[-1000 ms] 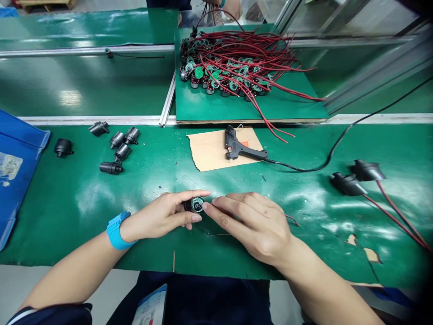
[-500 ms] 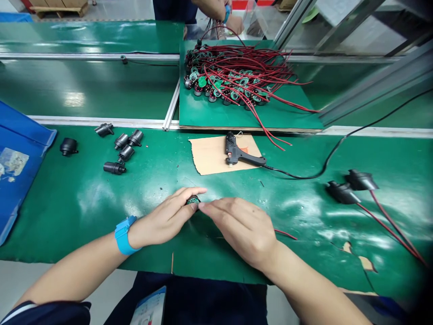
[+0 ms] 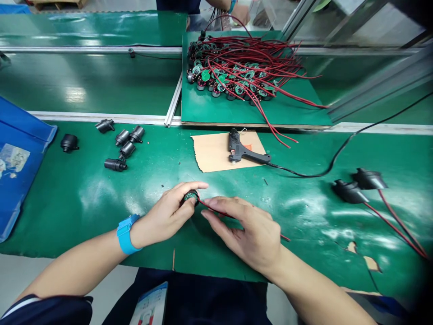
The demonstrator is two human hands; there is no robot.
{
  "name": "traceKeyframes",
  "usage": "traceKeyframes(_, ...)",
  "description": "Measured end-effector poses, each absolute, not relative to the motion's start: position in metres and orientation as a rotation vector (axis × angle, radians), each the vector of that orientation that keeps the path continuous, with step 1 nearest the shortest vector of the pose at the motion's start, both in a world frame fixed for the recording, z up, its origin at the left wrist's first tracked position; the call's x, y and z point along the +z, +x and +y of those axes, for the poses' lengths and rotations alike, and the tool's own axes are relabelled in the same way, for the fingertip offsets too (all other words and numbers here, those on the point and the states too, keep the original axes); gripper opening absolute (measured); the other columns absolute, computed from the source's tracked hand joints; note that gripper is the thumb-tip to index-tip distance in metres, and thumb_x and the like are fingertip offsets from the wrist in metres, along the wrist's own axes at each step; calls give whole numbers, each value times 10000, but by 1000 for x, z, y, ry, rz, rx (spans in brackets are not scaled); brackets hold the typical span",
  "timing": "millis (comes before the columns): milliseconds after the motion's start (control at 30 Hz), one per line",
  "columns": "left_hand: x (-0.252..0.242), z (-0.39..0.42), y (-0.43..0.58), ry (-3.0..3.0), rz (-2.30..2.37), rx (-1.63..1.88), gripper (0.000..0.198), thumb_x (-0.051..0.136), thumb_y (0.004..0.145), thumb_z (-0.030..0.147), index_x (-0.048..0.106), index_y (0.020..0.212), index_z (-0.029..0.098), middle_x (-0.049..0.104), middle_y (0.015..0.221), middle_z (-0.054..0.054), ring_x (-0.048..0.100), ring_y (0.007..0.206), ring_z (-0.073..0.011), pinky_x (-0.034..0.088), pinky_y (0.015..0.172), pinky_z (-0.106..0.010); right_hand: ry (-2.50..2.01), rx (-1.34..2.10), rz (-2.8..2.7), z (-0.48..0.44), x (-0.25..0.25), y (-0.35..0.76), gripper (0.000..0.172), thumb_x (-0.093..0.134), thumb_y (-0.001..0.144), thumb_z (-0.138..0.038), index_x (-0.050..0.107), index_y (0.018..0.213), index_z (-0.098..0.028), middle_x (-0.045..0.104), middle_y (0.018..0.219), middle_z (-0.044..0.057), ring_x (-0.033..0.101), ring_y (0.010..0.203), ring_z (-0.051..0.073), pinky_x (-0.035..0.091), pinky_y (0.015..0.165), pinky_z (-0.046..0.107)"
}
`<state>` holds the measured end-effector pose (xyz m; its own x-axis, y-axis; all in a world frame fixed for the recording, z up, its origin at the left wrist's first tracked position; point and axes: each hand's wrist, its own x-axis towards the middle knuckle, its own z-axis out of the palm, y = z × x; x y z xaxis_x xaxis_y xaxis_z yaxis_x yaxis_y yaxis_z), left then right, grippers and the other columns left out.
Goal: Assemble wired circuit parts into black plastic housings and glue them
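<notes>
My left hand (image 3: 169, 212), with a blue band at the wrist, is closed around a small round black part with a green circuit board (image 3: 191, 196) facing up. A red wire (image 3: 220, 212) leads from this part rightward along my right hand (image 3: 245, 230). The right thumb and index finger are apart beside the wire, just right of the part; whether other fingers touch the wire is hidden. The wire's end comes out beyond the right hand. Above both hands, a black glue gun (image 3: 241, 150) lies on a piece of cardboard (image 3: 211, 155).
Several black housings (image 3: 126, 150) lie at left near a blue bin (image 3: 23, 149). Two black housings with red wires (image 3: 350, 191) lie at right. A raised green board (image 3: 216, 110) carries several wired circuit boards (image 3: 237, 81). A co-worker's hand (image 3: 241, 13) shows at the back.
My right thumb and index finger have parted and drawn slightly right from the round part, so the red wire now shows between the hands. The left hand keeps its hold.
</notes>
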<state>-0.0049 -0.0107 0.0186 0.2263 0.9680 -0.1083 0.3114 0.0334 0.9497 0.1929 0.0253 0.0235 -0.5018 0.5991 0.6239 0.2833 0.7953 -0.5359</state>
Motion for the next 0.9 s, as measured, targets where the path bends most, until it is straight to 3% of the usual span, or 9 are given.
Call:
traceKeyframes(133,22,-11,-5,1388,1203,786,433,426,1037,231,538,1455,209,691,1184,-68,645,1105,-212,508,1001,-377,-692,454,-2145,24,27,197,277,707,917,-116,610,1154,-222,802,953,21,778,777,152,648,715,251)
traceKeyframes(300,23,-11,-6,1329,1142,770,469,453,1036,240,507,1502,236,634,1427,-67,573,1333,-241,451,1146,-419,-736,406,-2233,26,27,202,300,711,945,-185,606,1227,-182,795,1017,40,769,825,145,632,754,242)
traceKeyframes(467,20,-17,0,1412,1172,795,490,455,1029,232,489,1517,213,555,1535,-90,512,1421,-254,375,1230,-451,-694,22,-2414,21,30,200,299,672,975,-220,652,1255,-116,790,1047,74,740,777,175,575,646,310)
traceKeyframes(533,19,-20,4,1490,1170,754,553,446,1042,272,374,1586,204,529,1553,-118,541,1387,-263,412,1203,-458,-670,-91,-2500,14,35,200,275,582,999,-159,667,1255,-103,787,1066,83,728,749,185,543,613,329)
traceKeyframes(633,24,-18,0,1639,1158,610,726,449,1054,352,69,1663,245,543,1520,-144,671,1160,-240,559,1025,-430,-710,-152,-2574,7,42,210,288,507,1000,-118,675,1234,-116,779,1074,88,729,790,197,525,635,330)
traceKeyframes(667,27,-15,-6,1731,1206,581,736,459,1051,369,64,1662,260,529,1523,-146,672,1135,-241,572,992,-427,-769,-179,-2565,7,43,217,265,530,993,-132,676,1215,-129,776,1066,81,728,797,195,522,648,327)
traceKeyframes(733,37,-8,-29,1999,1435,565,614,476,1034,370,294,1607,251,456,1566,-148,599,1257,-296,522,1054,-478,-938,-255,-2510,12,41,239,195,609,964,-169,674,1147,-159,772,1027,58,720,784,185,508,642,316)
traceKeyframes(800,43,-2,-65,2257,1871,489,402,449,1004,321,596,1352,186,533,1461,-174,515,1339,-409,423,1107,-609,-1145,-338,-2408,23,30,274,137,661,937,-224,659,1065,-175,767,971,48,715,769,185,495,615,307)
traceKeyframes(900,38,2,-128,2270,2325,150,400,414,944,357,624,1248,207,613,1273,-177,614,1102,-479,495,845,-608,-1458,-382,-2211,42,4,339,199,658,934,-354,639,1037,-184,757,917,71,718,772,225,515,622,326)
